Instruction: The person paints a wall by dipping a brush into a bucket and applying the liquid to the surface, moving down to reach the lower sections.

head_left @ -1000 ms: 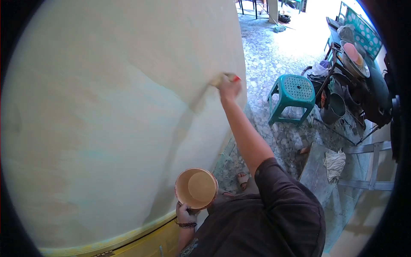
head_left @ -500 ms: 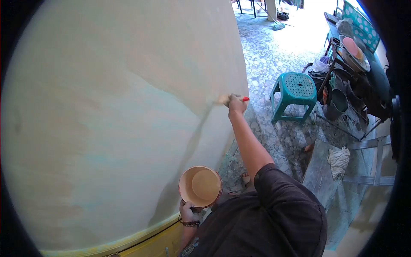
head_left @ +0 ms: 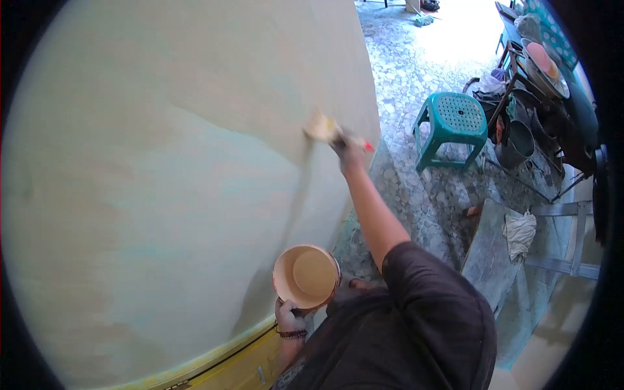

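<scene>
My right hand (head_left: 348, 145) is closed around a paintbrush (head_left: 322, 127) with a red handle end and pale bristles. The bristles are at the wall (head_left: 214, 195), which has a beige-painted area with a slanting lower edge above a paler, bluish patch. Motion smears the hand and brush somewhat. Lower down, my left hand (head_left: 287, 314) grips the near rim of a round paint bucket (head_left: 281, 273) with beige paint in its bottom. A dark beaded bracelet circles the left wrist.
A green plastic stool (head_left: 458, 114) stands on the stone-patterned floor to the right. Beyond it are a grey bucket (head_left: 517, 146) and piled household items. A grey board (head_left: 491, 250), a white cloth (head_left: 520, 234) and a metal ladder (head_left: 562, 265) lie nearer. Yellow cabinetry (head_left: 240, 361) edges the wall below.
My right hand has moved the paintbrush left and slightly upward along the wall, and its bristles now show more fully. The left hand still holds the bucket in nearly the same place.
</scene>
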Available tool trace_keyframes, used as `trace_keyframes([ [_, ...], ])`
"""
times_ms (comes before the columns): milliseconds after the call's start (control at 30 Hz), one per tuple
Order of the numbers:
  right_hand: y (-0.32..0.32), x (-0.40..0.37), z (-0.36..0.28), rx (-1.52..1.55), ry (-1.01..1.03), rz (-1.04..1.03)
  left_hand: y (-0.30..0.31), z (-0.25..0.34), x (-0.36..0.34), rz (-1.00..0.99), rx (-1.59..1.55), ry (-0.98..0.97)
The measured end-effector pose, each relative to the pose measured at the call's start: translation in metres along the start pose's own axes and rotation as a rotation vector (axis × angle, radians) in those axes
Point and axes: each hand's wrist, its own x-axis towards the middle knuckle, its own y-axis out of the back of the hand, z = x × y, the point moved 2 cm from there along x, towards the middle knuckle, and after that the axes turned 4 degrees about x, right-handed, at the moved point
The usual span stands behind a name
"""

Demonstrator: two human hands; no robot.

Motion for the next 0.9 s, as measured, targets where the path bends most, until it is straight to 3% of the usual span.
trace_keyframes([
  [33,0.051,0.008,0.022,-0.084,-0.026,0.189,0.004,-0.004,0.006,-0.020,-0.015,-0.031],
  [133,0.069,0.017,0.026,-0.559,0.047,0.451,0.004,-0.005,0.003,0.000,-0.021,0.018],
  [167,0.055,0.031,0.028,-0.690,0.097,0.330,0.006,-0.008,0.005,0.004,-0.009,0.026],
  [233,-0.081,-0.015,-0.042,-0.834,0.214,0.154,0.013,-0.013,0.010,0.018,0.018,0.036],
  [300,-0.154,-0.038,-0.087,-0.189,0.257,-0.131,0.001,-0.009,-0.002,0.084,0.002,0.042],
  [400,-0.191,-0.069,-0.128,0.260,0.223,-0.354,-0.022,0.000,-0.012,0.041,-0.030,0.035],
  [433,-0.167,-0.049,-0.096,0.101,0.278,-0.306,-0.024,0.002,-0.013,0.008,-0.037,0.028],
  [500,-0.081,-0.017,-0.029,0.066,0.067,-0.116,-0.004,-0.006,-0.008,0.001,0.015,0.034],
  [567,0.025,-0.001,0.021,-0.091,0.141,0.195,0.001,-0.009,-0.005,-0.001,0.008,0.012],
  [600,0.053,-0.005,0.023,-0.368,0.085,0.353,-0.003,-0.009,-0.009,0.013,-0.016,-0.005],
  [633,0.043,-0.006,0.023,-0.406,0.096,0.353,-0.004,-0.008,-0.011,0.023,-0.041,-0.018],
  [700,0.013,-0.004,0.020,-0.480,0.128,0.354,-0.003,-0.008,-0.012,0.060,-0.034,-0.001],
  [733,-0.040,-0.008,0.004,-0.747,0.263,0.237,0.002,-0.009,-0.015,0.086,-0.028,0.009],
  [800,-0.166,-0.051,-0.066,-0.893,0.378,0.035,0.020,-0.015,-0.018,0.065,0.016,0.010],
  [867,-0.246,-0.084,-0.118,-0.141,0.280,-0.225,0.024,-0.018,-0.015,0.048,0.000,-0.020],
  [900,-0.262,-0.090,-0.133,-0.028,0.277,-0.316,0.023,-0.020,-0.015,0.054,-0.017,-0.023],
])
